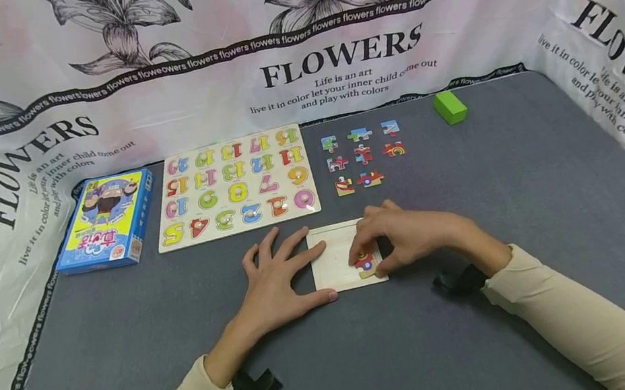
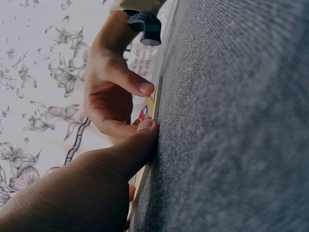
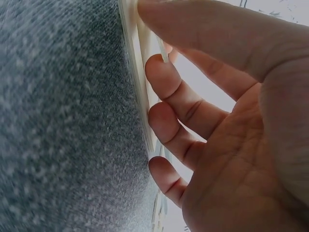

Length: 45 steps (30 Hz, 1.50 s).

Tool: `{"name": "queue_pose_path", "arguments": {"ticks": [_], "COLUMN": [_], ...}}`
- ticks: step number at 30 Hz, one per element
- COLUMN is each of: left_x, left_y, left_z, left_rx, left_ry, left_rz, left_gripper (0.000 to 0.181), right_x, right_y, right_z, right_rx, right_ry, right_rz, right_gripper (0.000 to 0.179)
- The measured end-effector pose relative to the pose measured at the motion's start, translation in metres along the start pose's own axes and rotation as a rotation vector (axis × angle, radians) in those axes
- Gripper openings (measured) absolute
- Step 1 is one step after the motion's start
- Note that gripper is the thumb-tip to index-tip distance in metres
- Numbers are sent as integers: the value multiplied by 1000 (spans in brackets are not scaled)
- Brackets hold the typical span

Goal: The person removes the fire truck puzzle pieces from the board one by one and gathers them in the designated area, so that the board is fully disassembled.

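A shallow pale wooden puzzle tray [image 1: 333, 267] lies on the grey cloth. My left hand [image 1: 276, 282] is spread with fingers fairly straight, its thumb and index fingertip resting on the tray's left side. Over the tray's near right corner, my right hand [image 1: 401, 235] pinches a jigsaw piece [image 1: 365, 265] with a red car and a wheel printed on it. In the right wrist view, the thin edge of the jigsaw piece [image 3: 163, 50] shows by the fingertips, while the other fingers curl beside the tray [image 3: 137, 63]. The hand partly hides the piece.
Several loose jigsaw pieces [image 1: 363, 154] lie in rows beyond the tray. Left of them is a number board [image 1: 251, 177], then a blue and yellow box [image 1: 103, 221]. A green block [image 1: 450, 108] sits at the back right, before a flower-printed curtain [image 1: 211, 95].
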State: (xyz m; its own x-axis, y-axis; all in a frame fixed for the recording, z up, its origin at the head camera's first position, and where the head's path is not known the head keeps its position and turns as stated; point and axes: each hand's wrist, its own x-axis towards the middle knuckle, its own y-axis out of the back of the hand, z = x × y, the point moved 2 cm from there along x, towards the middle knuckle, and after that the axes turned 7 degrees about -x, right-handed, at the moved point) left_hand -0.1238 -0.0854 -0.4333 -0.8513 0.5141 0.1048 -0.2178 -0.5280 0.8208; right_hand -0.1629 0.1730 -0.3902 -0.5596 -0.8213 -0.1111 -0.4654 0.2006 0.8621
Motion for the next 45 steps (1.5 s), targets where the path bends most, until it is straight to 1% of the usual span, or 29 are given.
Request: {"name": "queue_pose_path", "arguments": {"ticks": [4, 13, 19, 22, 26, 30, 37, 45], "left_x": [-1, -1, -2, -2, -2, -2, -2, -1], "left_y": [0, 0, -1, -1, -2, -2, -2, -1], "left_z": [0, 1, 1, 1, 1, 1, 1, 1], "left_rx": [-1, 1, 9, 12, 5, -5, -10, -4], "left_ry": [4, 33, 14, 23, 33, 20, 23, 24], "left_rz": [1, -19, 2, -4, -12, -1, -10, -12], "left_gripper": [81, 81, 81, 81, 81, 80, 80, 80], "right_x": [-1, -6, -8, -10, -13, -15, -20, -26], "right_y": [0, 8, 12, 14, 15, 18, 20, 23], "right_z": [3, 15, 24, 30, 40, 47, 59, 76], "right_rx": [20, 46, 88, 105, 106, 107, 102, 115], "right_ry": [-8, -31, -59, -78, -113, -142, -156, -198], "right_rz": [10, 78, 123, 149, 175, 190, 253, 317], "right_gripper": [37, 40, 39, 40, 42, 42, 41, 39]}}
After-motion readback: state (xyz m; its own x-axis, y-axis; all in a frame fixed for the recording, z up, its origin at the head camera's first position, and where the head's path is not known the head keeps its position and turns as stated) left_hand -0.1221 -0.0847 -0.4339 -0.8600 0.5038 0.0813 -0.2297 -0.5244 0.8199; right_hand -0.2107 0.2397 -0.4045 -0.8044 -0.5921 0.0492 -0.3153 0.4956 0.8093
